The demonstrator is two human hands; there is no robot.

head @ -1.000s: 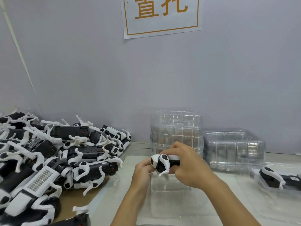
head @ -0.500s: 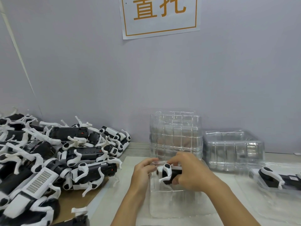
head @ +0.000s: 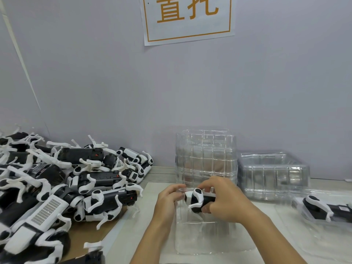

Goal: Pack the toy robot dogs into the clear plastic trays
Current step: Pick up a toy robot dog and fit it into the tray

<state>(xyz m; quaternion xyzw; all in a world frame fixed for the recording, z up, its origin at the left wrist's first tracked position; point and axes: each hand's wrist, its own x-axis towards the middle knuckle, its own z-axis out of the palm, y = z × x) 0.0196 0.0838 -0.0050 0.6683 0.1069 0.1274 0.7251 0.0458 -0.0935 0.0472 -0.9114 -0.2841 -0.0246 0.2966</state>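
Observation:
A black and white toy robot dog (head: 197,200) sits at the far end of a clear plastic tray (head: 202,237) lying flat in front of me. My right hand (head: 223,201) grips the dog from the right, fingers curled over its body. My left hand (head: 167,200) is at the tray's far left corner, fingertips touching its rim beside the dog's head. A large pile of robot dogs (head: 57,187) lies on the left. Another dog (head: 323,207) rests in a clear tray (head: 304,225) at the right edge.
A tall stack of clear trays (head: 205,159) stands right behind my hands, with a lower stack (head: 272,174) to its right. A wall with a paper sign (head: 187,18) closes off the back. Brown cardboard (head: 85,231) lies under the pile.
Both hands have lowered the dog from above the tray down into its far end. My left hand has let go of the dog's head and shifted to the tray's rim.

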